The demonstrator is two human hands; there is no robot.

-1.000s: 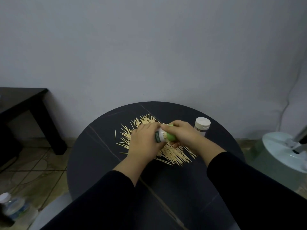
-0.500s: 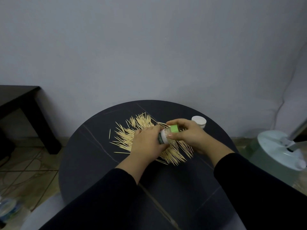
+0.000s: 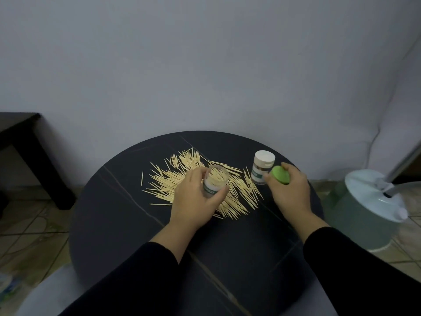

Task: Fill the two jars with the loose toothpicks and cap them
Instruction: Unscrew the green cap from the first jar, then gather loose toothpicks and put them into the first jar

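A heap of loose toothpicks point(image 3: 189, 176) lies spread across the far half of the round dark table point(image 3: 127, 224). My left hand point(image 3: 196, 201) grips a clear uncapped jar point(image 3: 215, 182) upright over the heap, its open mouth facing up. My right hand point(image 3: 289, 192) holds a green cap point(image 3: 281, 177) to the right of the heap. Just left of that cap stands a second jar point(image 3: 262, 167) with a white cap on, upright on the table.
A pale green appliance point(image 3: 369, 210) with a white top stands on the floor right of the table. A dark side table point(image 3: 25, 142) is at the far left. The wall runs close behind the round table. The near half of the table holds only my sleeves.
The green cap has come off the clear jar. My right hand carried it rightward to beside the white-capped jar, while my left hand kept the jar and turned its mouth up.
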